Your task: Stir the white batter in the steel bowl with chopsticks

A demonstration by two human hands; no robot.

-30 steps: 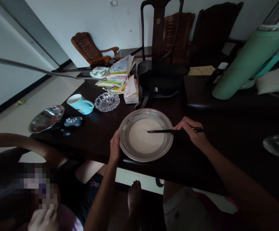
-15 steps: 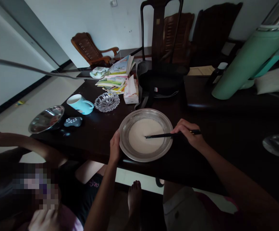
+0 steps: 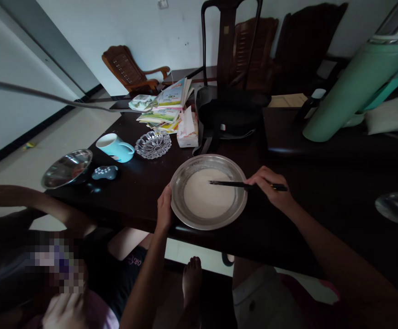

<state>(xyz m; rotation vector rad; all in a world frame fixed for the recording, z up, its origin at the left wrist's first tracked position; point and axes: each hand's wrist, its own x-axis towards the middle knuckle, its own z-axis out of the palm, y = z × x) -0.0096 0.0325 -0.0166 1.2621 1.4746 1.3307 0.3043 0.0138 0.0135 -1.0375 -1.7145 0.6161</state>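
A steel bowl (image 3: 186, 221) with a pale white batter (image 3: 207, 198) in it stands near the front edge of the dark table (image 3: 315, 214). My left hand (image 3: 164, 209) grips the bowl's left rim. My right hand (image 3: 271, 186) is closed on black chopsticks (image 3: 233, 184), which lie almost level, their tips in the batter towards the bowl's far side.
At the table's left end are an empty steel bowl (image 3: 66, 168), a small game controller (image 3: 104, 172), a blue mug (image 3: 114, 147) and a glass dish (image 3: 152, 145). Books (image 3: 166, 106), a tissue box (image 3: 187, 128) and a black bag (image 3: 231, 116) lie behind. Another person's arm (image 3: 30, 203) is at left.
The chopstick tips swung through the batter: down towards the bowl's middle half a second ago, now back up to the far side. My left hand kept its grip on the rim.
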